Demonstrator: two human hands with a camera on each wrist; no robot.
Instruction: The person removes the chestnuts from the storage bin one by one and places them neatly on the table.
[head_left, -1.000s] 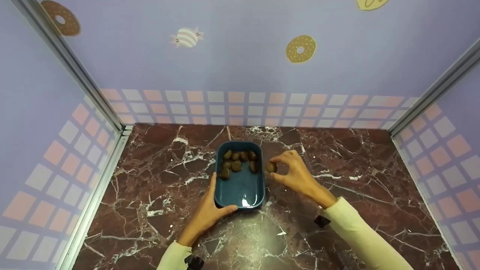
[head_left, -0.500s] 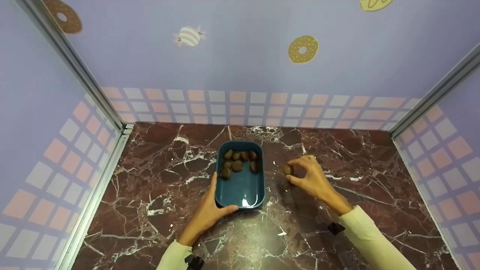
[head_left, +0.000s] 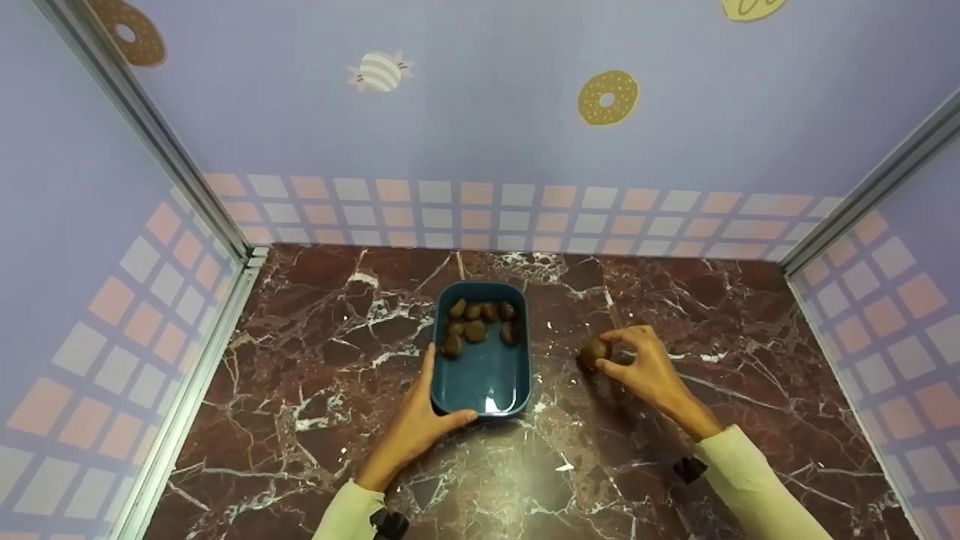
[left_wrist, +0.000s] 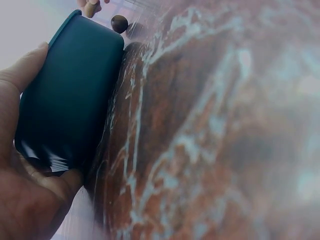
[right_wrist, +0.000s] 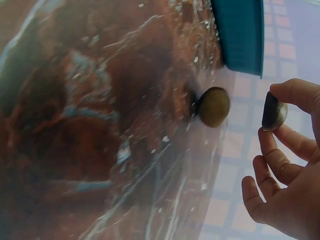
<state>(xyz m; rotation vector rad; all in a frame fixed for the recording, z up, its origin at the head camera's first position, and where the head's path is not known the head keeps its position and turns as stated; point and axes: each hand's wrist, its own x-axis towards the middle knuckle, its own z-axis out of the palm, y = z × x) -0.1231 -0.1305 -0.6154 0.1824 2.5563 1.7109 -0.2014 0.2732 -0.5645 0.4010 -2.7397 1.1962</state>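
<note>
Lavender back wall (head_left: pixel 487 142), left wall (head_left: pixel 45 225) and right wall (head_left: pixel 926 247), pink-and-white square bands (head_left: pixel 477 193) along the bottoms. Back wall prints: striped candy (head_left: pixel 379 72), tan doughnut (head_left: pixel 607 98), brown doughnut (head_left: pixel 142 37) by left corner rail (head_left: pixel 150 135), yellow shape (head_left: pixel 752 7) cut off at top. Grey metal right corner rail (head_left: pixel 862 187); silver strip (head_left: pixel 187 390) along left edge. Dark red-brown marbled surface (head_left: pixel 322 375), white veins, polished; pale glare (head_left: pixel 517 465) front centre.
</note>
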